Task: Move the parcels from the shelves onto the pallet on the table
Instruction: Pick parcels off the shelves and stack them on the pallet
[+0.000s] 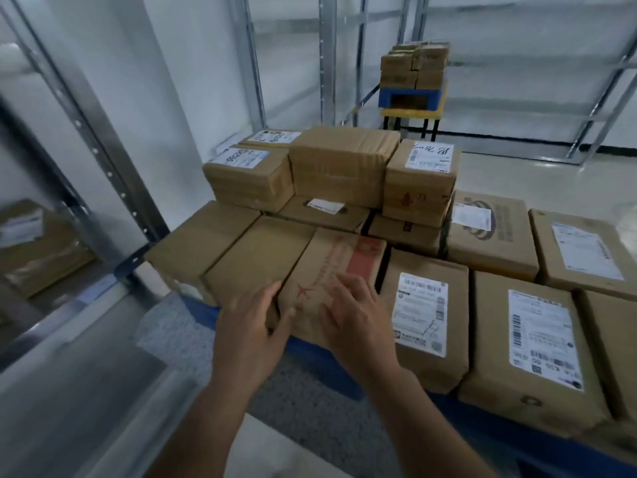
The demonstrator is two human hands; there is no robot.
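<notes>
A brown parcel with red print (331,270) lies in the front row on the blue pallet (331,365), between a plain parcel (255,257) and a labelled one (424,315). My left hand (251,332) lies against its near left corner, thumb on the front face. My right hand (355,315) rests flat on its top with fingers straight. Several more parcels fill the pallet, and a second layer (341,163) stands at the back.
A metal shelf upright (86,132) runs along the left, with one parcel (34,243) on a shelf behind it. Far back, a small stack of parcels (413,65) sits on a blue pallet over a yellow stand. Grey racking lines the back wall.
</notes>
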